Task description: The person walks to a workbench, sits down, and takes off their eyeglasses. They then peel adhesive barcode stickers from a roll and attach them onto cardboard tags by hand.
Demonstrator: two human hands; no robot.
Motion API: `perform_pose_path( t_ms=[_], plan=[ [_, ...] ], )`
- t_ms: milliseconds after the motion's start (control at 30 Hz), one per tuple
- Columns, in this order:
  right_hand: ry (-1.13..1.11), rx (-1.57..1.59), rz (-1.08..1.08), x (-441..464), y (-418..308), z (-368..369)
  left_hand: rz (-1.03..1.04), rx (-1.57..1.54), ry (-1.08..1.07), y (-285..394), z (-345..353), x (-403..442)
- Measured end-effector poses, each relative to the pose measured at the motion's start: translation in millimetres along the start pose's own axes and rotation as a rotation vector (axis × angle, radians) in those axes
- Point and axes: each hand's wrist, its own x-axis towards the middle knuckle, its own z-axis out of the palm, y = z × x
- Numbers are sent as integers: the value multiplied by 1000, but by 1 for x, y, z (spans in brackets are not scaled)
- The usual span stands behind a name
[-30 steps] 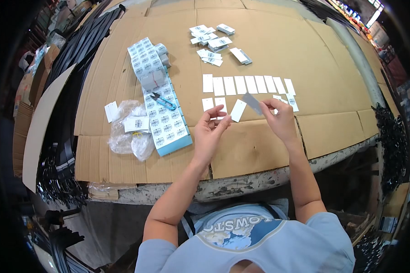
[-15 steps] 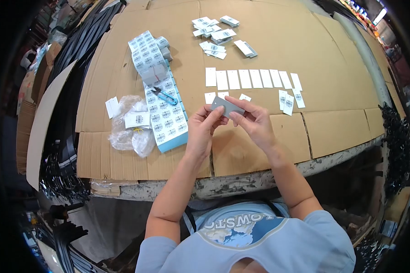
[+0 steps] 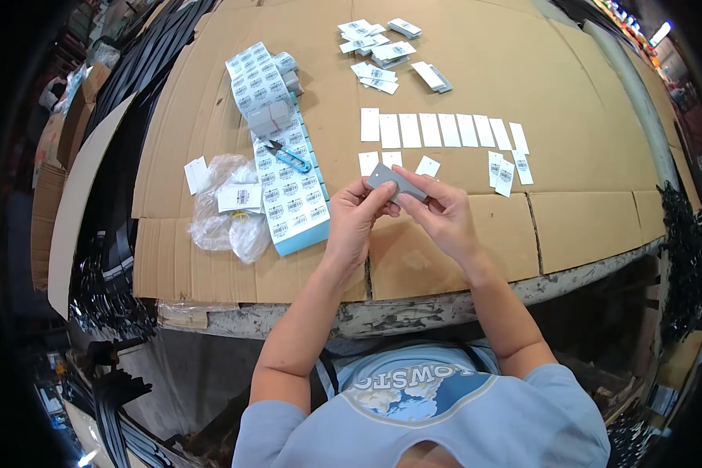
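Note:
My left hand (image 3: 354,220) and my right hand (image 3: 446,221) both grip a grey hang tag (image 3: 383,176), tilted above the cardboard. Thumbs press on its face and fingers wrap behind it; whether it is one tag or a small stack I cannot tell. Just beyond my fingers lie a few white blank tags (image 3: 427,165), partly hidden by the hands. Farther out stretches a row of blank white tags (image 3: 430,130). At the row's right end are three tags with barcode stickers (image 3: 504,178).
Left of my hands, a barcode sticker roll (image 3: 253,78) trails a strip (image 3: 295,204) with blue thread snips (image 3: 288,154) on it. Beside it, a clear plastic bag (image 3: 210,226) lies under tags. Stickered tags (image 3: 374,43) are piled at the back. Cardboard (image 3: 460,257) covers the table.
The view has shifted slightly, so the tabletop things appear a little to the right. Both hands keep their hold on the grey tag, with only small finger movement.

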Motion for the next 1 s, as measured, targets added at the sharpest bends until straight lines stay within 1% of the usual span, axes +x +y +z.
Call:
perform_pose_path(
  t_ms=[33,67,133,467,633,667,733,767,833,967,1000],
  plan=[
    [8,-71,-76,0,4,0,-7,0,7,0,0,0],
    [5,-71,-73,-1,0,0,-6,-2,10,0,-1,0],
    [-3,-345,-157,-2,-9,0,-9,11,9,-1,-4,1],
    [-8,-526,-290,-2,-5,-3,13,37,20,-4,-4,3],
    [-27,-691,-367,0,0,-13,1,72,26,-5,-4,4],
    [-24,-690,-366,1,-3,-11,0,75,25,-4,-3,4],
    [96,-435,-235,0,-12,-4,-13,73,63,-3,2,3],
    [96,-436,-232,-1,-10,-6,-16,72,63,-2,4,3],
    [70,-324,-145,-1,-2,-8,-35,56,93,1,6,2],
    [25,-345,-139,-1,1,-8,-25,84,60,-2,1,3],
    [7,-361,-166,-2,0,-6,-26,84,55,-2,1,3]
  ],
)
